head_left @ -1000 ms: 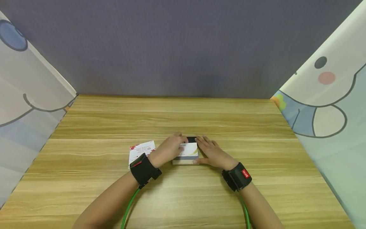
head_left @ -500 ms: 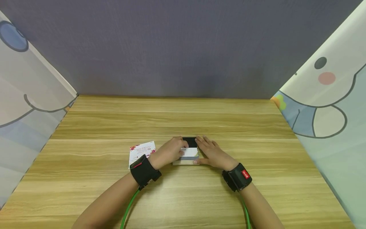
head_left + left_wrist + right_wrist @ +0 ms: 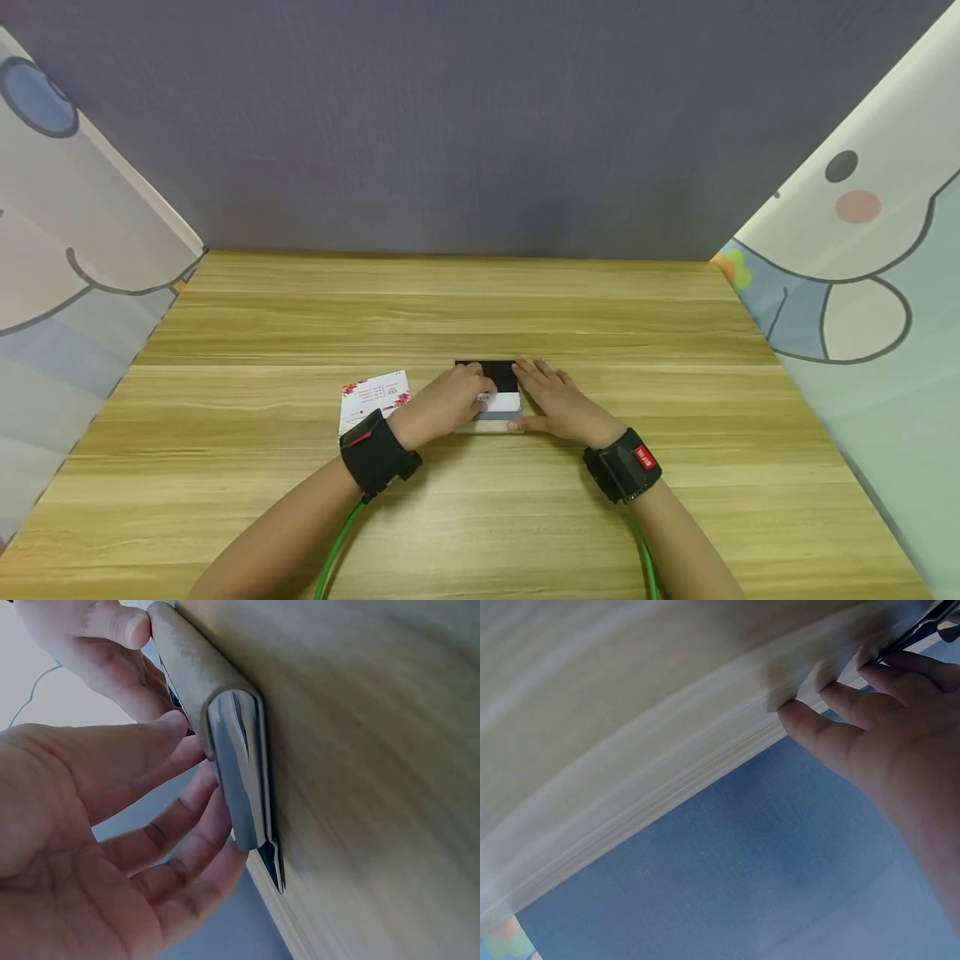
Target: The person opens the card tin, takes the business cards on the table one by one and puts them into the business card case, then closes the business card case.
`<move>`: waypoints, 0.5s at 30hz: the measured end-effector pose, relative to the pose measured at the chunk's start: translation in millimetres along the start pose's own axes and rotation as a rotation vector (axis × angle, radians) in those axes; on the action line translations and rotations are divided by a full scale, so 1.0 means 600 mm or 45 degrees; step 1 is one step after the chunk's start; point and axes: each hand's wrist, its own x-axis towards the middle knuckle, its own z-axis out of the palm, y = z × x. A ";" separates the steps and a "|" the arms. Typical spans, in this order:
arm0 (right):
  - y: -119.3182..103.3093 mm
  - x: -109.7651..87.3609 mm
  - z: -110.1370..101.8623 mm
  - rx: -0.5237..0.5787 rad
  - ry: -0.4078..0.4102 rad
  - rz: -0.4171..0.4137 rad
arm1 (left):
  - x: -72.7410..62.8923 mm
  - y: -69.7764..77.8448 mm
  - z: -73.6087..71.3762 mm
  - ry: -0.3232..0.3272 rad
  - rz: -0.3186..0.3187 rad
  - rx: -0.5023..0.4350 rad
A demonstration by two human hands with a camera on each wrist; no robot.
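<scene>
In the head view a small card holder with a tan front edge lies flat on the table. Its black inner side shows at the back. A white and grey business card lies partly in it. My left hand bends over the holder's left side, thumb and forefinger at the card. Against the right side rests my right hand, thumb at the front corner and fingertips at the back corner. The left wrist view shows the holder from its end, its rounded tan spine and metallic-looking side visible.
A white card with red flowers lies left of the holder, partly behind the left wrist. Black wrist bands with green cables sit on both arms. The wooden table meets a dark grey panel at the back.
The business card has slid toward the person, uncovering more of the holder's black inner side. My left hand has shifted slightly the same way; the right hand stays in place.
</scene>
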 end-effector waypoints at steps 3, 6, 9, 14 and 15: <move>0.000 0.000 0.000 -0.002 0.002 -0.004 | -0.002 -0.001 -0.001 -0.004 -0.008 -0.005; 0.000 0.001 0.000 -0.004 -0.001 -0.005 | -0.006 -0.005 -0.005 -0.013 -0.050 -0.046; 0.000 0.001 0.001 -0.005 -0.002 -0.008 | -0.014 -0.012 -0.011 0.002 -0.099 -0.080; 0.002 0.002 0.002 -0.010 0.010 -0.013 | -0.035 -0.033 -0.024 0.078 -0.158 -0.068; 0.002 0.002 0.002 -0.011 0.011 -0.012 | -0.040 -0.039 -0.027 0.094 -0.169 -0.058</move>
